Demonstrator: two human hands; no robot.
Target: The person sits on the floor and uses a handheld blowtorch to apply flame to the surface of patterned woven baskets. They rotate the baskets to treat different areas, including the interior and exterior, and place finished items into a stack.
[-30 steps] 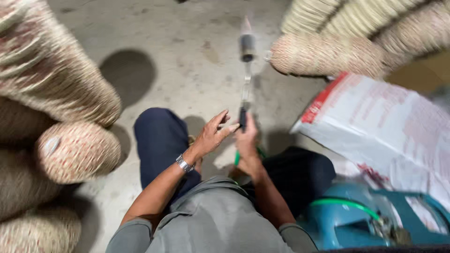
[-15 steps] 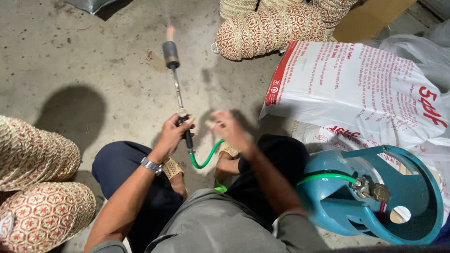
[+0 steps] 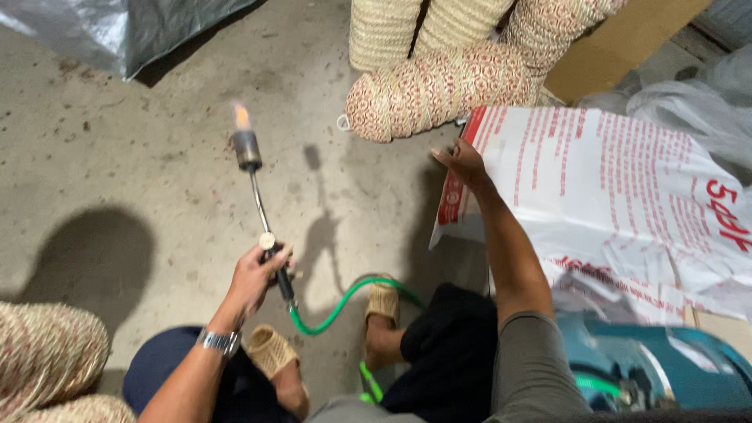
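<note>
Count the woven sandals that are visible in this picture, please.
2. One sandal is on the foot below the left hand holding the torch; the other sandal is right of the green hose.

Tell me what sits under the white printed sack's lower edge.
Under the white printed sack, a teal gas cylinder shows at bottom right. The right hand touches its corner. Anything beneath its middle is covered.

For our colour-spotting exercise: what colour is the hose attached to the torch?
Bright green hose, clearest in the head view, below the left hand.
</note>
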